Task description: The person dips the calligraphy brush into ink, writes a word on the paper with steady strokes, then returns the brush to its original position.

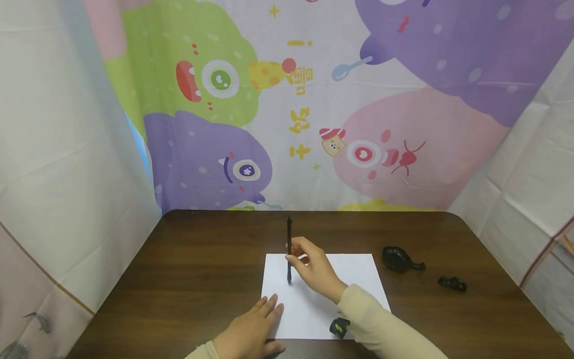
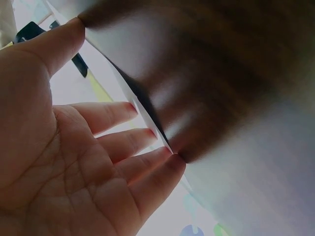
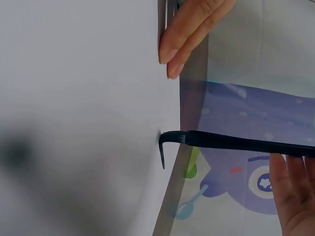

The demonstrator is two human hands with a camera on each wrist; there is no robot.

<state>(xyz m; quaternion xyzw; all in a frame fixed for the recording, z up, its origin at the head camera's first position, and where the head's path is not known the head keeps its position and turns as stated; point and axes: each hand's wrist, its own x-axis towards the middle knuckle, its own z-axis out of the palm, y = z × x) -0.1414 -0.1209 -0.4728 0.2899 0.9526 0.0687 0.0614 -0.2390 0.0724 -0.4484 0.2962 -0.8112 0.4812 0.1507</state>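
Note:
In the head view, my right hand [image 1: 316, 269] pinches a dark writing brush [image 1: 289, 249] and holds it nearly upright over the left half of a white sheet of paper [image 1: 358, 276]. The right wrist view shows the brush's bristle tip [image 3: 170, 136] bent against the paper. No clear ink stroke can be made out there. With fingers extended, my left hand [image 1: 251, 329] rests at the sheet's lower left edge. In the left wrist view, its fingertips [image 2: 129, 109] touch down along the paper's edge and the table.
On the brown table [image 1: 202, 269], a black dish with a short handle [image 1: 396, 259] stands right of the paper. A small black brush rest [image 1: 452, 283] lies farther right. A black wrist-worn device [image 1: 339, 327] sits by the right sleeve. Behind hangs a cartoon-printed curtain [image 1: 278, 189].

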